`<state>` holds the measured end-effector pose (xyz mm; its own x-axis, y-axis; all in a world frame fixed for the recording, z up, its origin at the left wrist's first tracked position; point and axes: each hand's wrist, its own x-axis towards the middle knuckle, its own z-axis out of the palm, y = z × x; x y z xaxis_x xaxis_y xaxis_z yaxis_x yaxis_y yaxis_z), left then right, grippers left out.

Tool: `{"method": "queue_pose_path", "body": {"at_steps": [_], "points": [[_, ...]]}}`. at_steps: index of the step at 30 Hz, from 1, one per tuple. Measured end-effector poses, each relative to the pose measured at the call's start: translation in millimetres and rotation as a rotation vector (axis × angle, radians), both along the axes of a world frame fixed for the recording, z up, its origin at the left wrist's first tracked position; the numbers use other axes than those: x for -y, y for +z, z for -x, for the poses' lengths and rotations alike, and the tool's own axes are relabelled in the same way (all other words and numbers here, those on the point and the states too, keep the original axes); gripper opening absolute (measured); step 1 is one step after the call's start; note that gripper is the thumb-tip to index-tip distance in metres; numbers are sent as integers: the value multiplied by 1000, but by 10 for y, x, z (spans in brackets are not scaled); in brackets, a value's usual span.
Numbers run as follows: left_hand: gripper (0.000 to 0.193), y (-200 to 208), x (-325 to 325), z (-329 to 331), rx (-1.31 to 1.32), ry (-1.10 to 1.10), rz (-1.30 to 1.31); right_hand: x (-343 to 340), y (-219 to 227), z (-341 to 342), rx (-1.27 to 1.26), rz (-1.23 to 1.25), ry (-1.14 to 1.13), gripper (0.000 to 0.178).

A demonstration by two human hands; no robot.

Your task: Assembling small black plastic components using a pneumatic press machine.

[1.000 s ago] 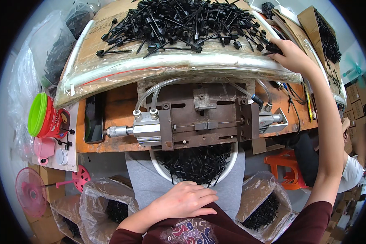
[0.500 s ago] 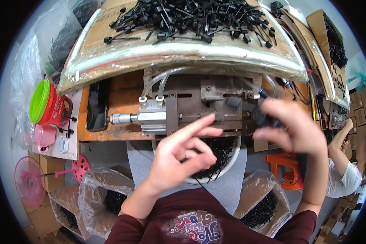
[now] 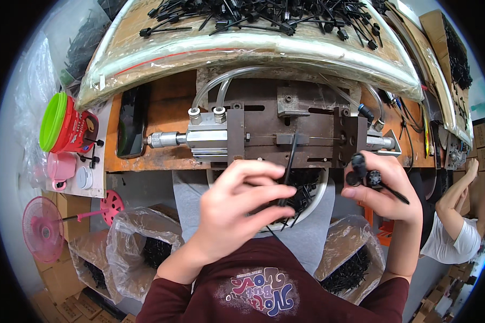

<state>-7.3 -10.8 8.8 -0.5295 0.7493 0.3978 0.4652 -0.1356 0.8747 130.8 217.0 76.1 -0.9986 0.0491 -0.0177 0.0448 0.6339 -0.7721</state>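
Note:
My left hand [image 3: 237, 202] pinches a thin black plastic stem [image 3: 291, 159] between thumb and fingers, its upper end pointing up across the front of a metal clamping fixture [image 3: 264, 148]. Several black plastic pieces with ribbed round heads [image 3: 373, 177] are gathered in my right hand [image 3: 388, 188], the fingers curled round them and a thin stem sticking out toward the lower right. A small grey block [image 3: 292, 139] sits mid-fixture, between two thin rods. Below my hands a white-rimmed bowl [image 3: 324, 188] holds more black stemmed pieces, partly hidden by my left hand.
Silver air cylinders [image 3: 207, 140] with clear hoses flank the fixture on an orange bench [image 3: 167, 116]. A cardboard tray [image 3: 199, 46] heaped with black pieces stands behind. A red bucket [image 3: 76, 132] is at left. Plastic-lined boxes [image 3: 140, 231] stand below; another person [image 3: 452, 231] sits at right.
My left hand, empty with fingers stretched before, now pinches a black stem. My right hand has moved down from the fixture's right end with the black pieces in it. The whole view has shifted slightly.

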Motion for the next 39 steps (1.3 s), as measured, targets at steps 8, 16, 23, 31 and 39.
{"method": "queue_pose_path", "body": {"at_steps": [8,16,23,31,39], "points": [[29,-390,-364,-144,-697,228,141,171,-183,5,-325,-34,-105,28],[29,-320,-409,-83,-716,212,184,192,-318,-64,-488,-213,-179,46],[29,-301,-389,-59,-723,193,212,223,-379,-33,-593,-348,-138,45],[39,34,-228,-71,293,-284,-13,253,-539,54,-746,-689,74,34],[34,-53,-186,63,656,-462,73,380,-576,72,-703,-565,119,33]]}}
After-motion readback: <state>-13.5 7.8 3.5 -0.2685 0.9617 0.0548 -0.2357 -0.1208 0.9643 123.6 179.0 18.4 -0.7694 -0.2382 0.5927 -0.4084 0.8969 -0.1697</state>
